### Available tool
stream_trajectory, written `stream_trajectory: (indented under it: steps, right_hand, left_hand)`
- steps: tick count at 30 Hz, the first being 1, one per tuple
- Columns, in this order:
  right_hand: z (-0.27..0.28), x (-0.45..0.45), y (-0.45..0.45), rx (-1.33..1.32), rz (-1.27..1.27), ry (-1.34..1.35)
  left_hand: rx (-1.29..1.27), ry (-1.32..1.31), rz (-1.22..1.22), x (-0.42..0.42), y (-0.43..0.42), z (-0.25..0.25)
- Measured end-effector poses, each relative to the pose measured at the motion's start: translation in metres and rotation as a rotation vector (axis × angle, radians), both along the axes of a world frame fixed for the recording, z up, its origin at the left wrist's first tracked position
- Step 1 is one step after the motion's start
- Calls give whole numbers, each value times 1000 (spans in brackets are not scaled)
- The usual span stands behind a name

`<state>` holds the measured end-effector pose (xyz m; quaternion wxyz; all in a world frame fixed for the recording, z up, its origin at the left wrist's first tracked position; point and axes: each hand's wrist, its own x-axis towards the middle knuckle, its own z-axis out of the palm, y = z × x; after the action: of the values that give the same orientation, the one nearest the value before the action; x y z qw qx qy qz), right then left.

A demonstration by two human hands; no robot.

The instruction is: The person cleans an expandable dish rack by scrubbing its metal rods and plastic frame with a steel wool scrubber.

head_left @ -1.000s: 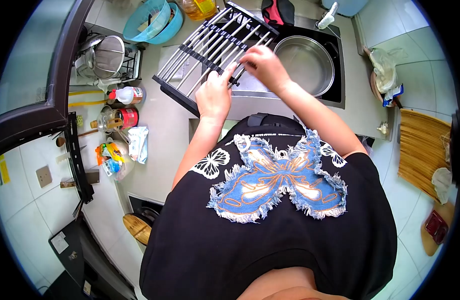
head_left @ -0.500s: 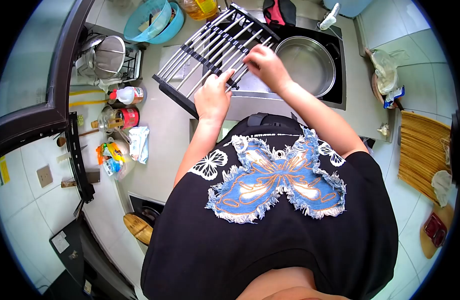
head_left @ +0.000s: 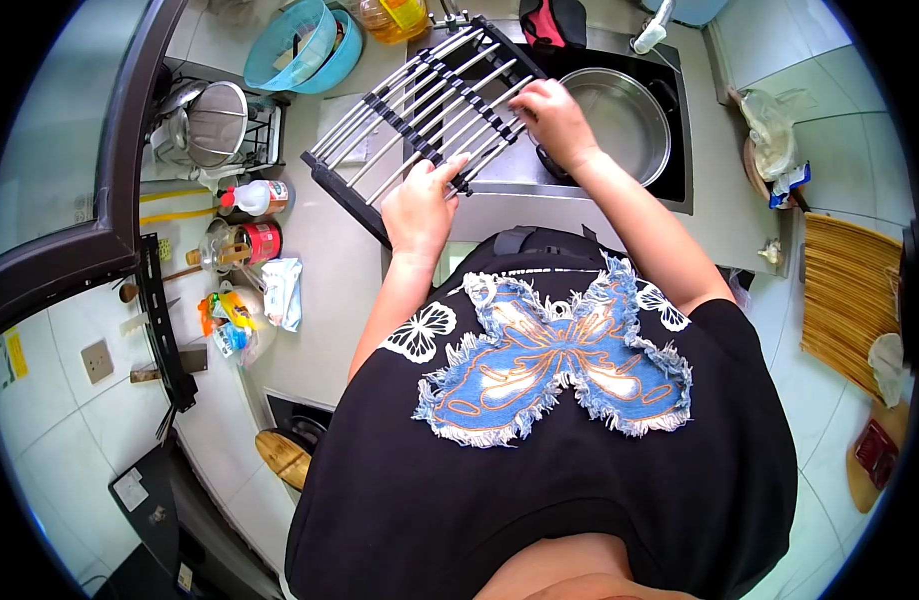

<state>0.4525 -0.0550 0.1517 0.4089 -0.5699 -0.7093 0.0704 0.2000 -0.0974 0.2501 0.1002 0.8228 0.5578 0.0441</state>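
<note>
A drying rack [head_left: 405,130] of metal rods with black plastic ends and joints lies slanted over the sink area in the head view. My left hand [head_left: 420,213] is closed on its near edge, thumb along the rods; some fingers are hidden beneath. My right hand [head_left: 558,122] has its fingers curled at the rack's right side, by the rod ends. They look pinched on a rod, though the contact is small. Just right of that hand sits a wide metal pot [head_left: 625,125].
Blue basins [head_left: 330,68] and an oil bottle [head_left: 395,18] stand at the back left. A black and red cloth item [head_left: 553,22] lies behind the pot, near a faucet [head_left: 654,28]. Bottles, a red-labelled jar [head_left: 263,242] and packets line the left counter.
My right hand has shifted slightly up and right along the rack's side. The rack has moved slightly to the left, and my left hand keeps hold of its near edge.
</note>
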Motion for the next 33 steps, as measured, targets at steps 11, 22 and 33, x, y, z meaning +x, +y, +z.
stream_trajectory:
  steps: [11,22,33]
  right_hand:
    - [8,-8,3,-92,20,192]
    - [26,-17,11,31,118,204]
    - [46,-58,1,-1,239,133]
  left_hand:
    - [66,25,-58,3,-7,2]
    - [32,-10,-84,4,-10,-1]
    - [77,-10,-164,5,-9,1]
